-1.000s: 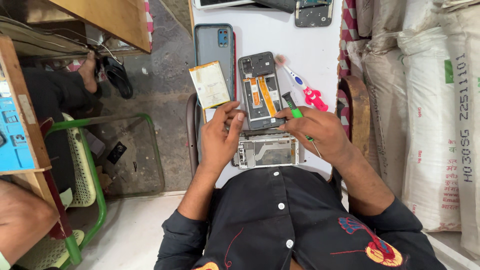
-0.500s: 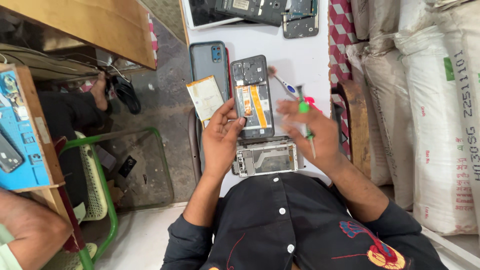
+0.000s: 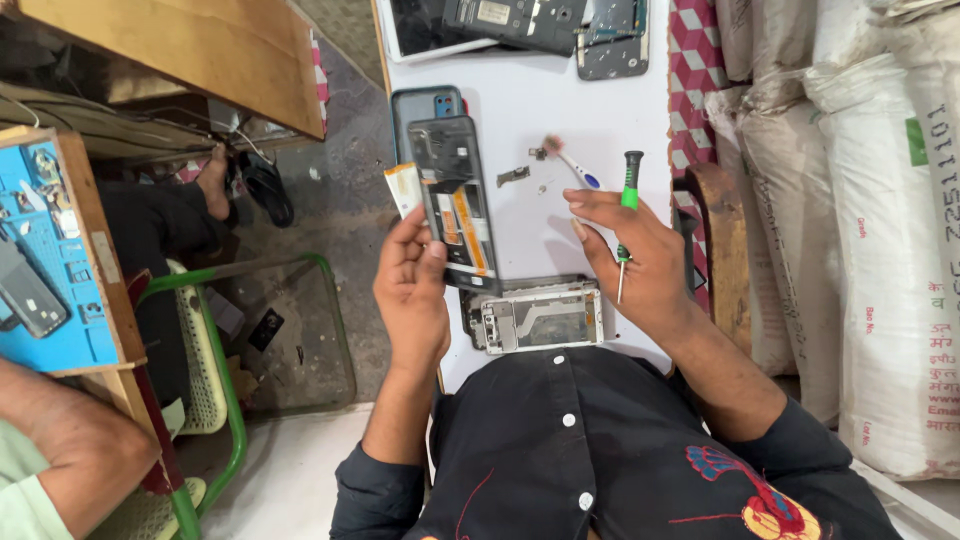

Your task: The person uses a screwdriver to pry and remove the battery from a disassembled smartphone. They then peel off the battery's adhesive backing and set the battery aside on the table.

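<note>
Left hand [image 3: 412,290] has the opened dark phone with the orange-striped battery [image 3: 456,205] pinched at its lower end, lifted over the white table [image 3: 530,110]. Right hand [image 3: 632,252], fingers loosely spread, holds a green-handled screwdriver [image 3: 627,220] just beside it.

The person is wearing a dark, almost black button-up shirt [image 3: 600,450] with small white buttons [image 3: 568,420] running down the front placket, and there's a bright embroidered patch [image 3: 755,495] on the chest in red, blue and yellow, kinda bird- or flower-shaped, hard to tell which. The long sleeves are pushed up to about the elbow on both arms, bunched and creased there, so the forearms are bare. Left hand [image 3: 412,290] and right hand [image 3: 640,255] are both bare too, no gloves, and no watch or rings that I can see.
</note>
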Demonstrator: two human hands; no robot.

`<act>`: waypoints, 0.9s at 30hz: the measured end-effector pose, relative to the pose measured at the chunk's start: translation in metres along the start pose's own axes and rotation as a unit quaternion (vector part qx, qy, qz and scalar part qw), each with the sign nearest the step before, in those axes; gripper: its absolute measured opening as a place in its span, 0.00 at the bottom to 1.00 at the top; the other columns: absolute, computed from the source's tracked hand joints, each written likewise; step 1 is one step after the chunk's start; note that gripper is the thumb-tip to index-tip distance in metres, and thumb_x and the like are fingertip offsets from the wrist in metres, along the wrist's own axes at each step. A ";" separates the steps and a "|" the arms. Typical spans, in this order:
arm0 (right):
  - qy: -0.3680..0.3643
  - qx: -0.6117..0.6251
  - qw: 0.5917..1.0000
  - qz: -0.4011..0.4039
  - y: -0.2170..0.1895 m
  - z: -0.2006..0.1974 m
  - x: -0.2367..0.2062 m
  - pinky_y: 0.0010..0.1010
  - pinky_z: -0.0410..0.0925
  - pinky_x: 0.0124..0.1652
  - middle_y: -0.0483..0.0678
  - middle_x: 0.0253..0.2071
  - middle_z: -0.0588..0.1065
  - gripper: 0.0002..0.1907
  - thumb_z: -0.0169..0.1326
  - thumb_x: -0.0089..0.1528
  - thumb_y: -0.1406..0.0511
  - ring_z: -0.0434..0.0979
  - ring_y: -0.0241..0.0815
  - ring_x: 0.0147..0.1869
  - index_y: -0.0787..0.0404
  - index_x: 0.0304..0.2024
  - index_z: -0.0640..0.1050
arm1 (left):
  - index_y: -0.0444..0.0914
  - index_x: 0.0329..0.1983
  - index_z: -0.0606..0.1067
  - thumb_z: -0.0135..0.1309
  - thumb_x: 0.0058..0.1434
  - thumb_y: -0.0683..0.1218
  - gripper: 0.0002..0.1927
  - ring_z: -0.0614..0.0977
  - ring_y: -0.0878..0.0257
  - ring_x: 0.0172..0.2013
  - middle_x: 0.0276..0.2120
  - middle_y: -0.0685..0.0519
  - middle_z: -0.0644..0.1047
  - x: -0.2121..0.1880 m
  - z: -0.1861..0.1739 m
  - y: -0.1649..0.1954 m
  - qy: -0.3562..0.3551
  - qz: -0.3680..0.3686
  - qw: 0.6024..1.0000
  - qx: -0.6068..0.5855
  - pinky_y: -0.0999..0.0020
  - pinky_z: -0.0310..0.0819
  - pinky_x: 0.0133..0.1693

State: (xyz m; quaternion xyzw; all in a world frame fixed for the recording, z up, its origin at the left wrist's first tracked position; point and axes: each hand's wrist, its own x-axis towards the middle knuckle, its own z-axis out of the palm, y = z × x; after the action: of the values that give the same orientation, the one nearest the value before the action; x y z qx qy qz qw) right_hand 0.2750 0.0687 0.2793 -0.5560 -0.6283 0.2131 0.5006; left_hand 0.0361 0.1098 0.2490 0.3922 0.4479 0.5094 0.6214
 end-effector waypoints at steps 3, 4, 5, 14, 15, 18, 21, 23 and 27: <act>-0.021 -0.032 0.999 -0.026 -0.003 -0.001 -0.005 0.37 0.73 0.58 0.53 0.53 0.80 0.11 0.59 0.65 0.75 0.81 0.50 0.56 0.64 0.50 0.77 | 0.30 0.66 0.65 0.46 0.73 0.39 0.20 0.78 0.68 0.49 0.50 0.51 0.77 -0.004 -0.007 0.003 0.018 -0.025 0.997 -0.074 0.73 0.74 0.54; -0.029 -0.039 0.998 -0.029 -0.004 -0.002 -0.006 0.36 0.73 0.56 0.54 0.53 0.80 0.12 0.60 0.64 0.75 0.81 0.50 0.55 0.63 0.49 0.77 | 0.30 0.66 0.65 0.46 0.74 0.40 0.19 0.78 0.68 0.47 0.49 0.52 0.76 -0.005 -0.007 0.003 0.027 -0.039 0.995 -0.089 0.73 0.75 0.52; -0.030 -0.029 0.999 -0.034 -0.005 -0.003 -0.007 0.35 0.73 0.56 0.54 0.53 0.80 0.12 0.60 0.64 0.75 0.81 0.51 0.56 0.63 0.49 0.77 | 0.29 0.65 0.65 0.46 0.74 0.41 0.18 0.77 0.69 0.45 0.48 0.53 0.75 -0.006 -0.006 0.003 0.036 -0.052 0.993 -0.104 0.73 0.75 0.50; -0.067 0.060 0.995 -0.049 -0.020 -0.001 -0.022 0.36 0.73 0.54 0.56 0.54 0.79 0.13 0.60 0.65 0.70 0.81 0.49 0.55 0.64 0.52 0.75 | 0.34 0.68 0.65 0.44 0.78 0.50 0.21 0.65 0.70 0.27 0.37 0.55 0.67 -0.021 0.008 -0.007 -0.203 -0.207 0.904 -0.315 0.75 0.61 0.31; -0.071 0.072 0.994 -0.047 -0.021 -0.001 -0.023 0.36 0.73 0.53 0.56 0.55 0.79 0.13 0.59 0.65 0.70 0.81 0.49 0.55 0.63 0.52 0.75 | 0.32 0.68 0.65 0.43 0.78 0.55 0.25 0.65 0.70 0.27 0.37 0.54 0.67 -0.020 0.009 -0.008 -0.209 -0.210 0.897 -0.326 0.75 0.61 0.31; -0.072 0.080 0.993 -0.051 -0.022 0.000 -0.027 0.38 0.73 0.55 0.56 0.55 0.79 0.13 0.57 0.66 0.70 0.81 0.50 0.56 0.63 0.53 0.75 | 0.30 0.71 0.63 0.41 0.74 0.69 0.41 0.64 0.71 0.28 0.38 0.54 0.68 -0.020 0.012 -0.009 -0.238 -0.211 0.877 -0.359 0.76 0.60 0.31; -0.080 0.076 0.993 -0.053 -0.023 0.007 -0.030 0.36 0.74 0.53 0.57 0.56 0.79 0.12 0.57 0.66 0.70 0.81 0.50 0.55 0.64 0.53 0.74 | 0.30 0.76 0.59 0.44 0.63 0.79 0.56 0.65 0.70 0.32 0.43 0.54 0.69 -0.020 0.010 -0.009 -0.279 -0.201 0.867 -0.361 0.75 0.60 0.33; -0.085 0.075 0.992 -0.057 -0.022 0.010 -0.031 0.35 0.74 0.53 0.58 0.56 0.78 0.13 0.57 0.66 0.71 0.81 0.51 0.55 0.64 0.53 0.74 | 0.32 0.79 0.56 0.47 0.57 0.81 0.61 0.66 0.69 0.34 0.46 0.54 0.70 -0.020 0.009 -0.010 -0.296 -0.194 0.874 -0.334 0.74 0.60 0.34; -0.080 0.063 0.993 -0.066 -0.019 0.012 -0.032 0.38 0.73 0.55 0.59 0.58 0.77 0.13 0.57 0.66 0.72 0.81 0.53 0.57 0.65 0.54 0.74 | 0.31 0.79 0.56 0.50 0.61 0.79 0.59 0.69 0.66 0.35 0.50 0.52 0.71 -0.016 0.012 -0.015 -0.311 -0.178 0.891 -0.279 0.75 0.61 0.34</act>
State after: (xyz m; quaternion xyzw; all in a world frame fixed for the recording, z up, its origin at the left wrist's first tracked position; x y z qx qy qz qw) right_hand 0.2516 0.0373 0.2772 -0.4617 -0.6871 0.2622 0.4960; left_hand 0.0502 0.0912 0.2413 0.2545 0.1335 0.3464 0.8930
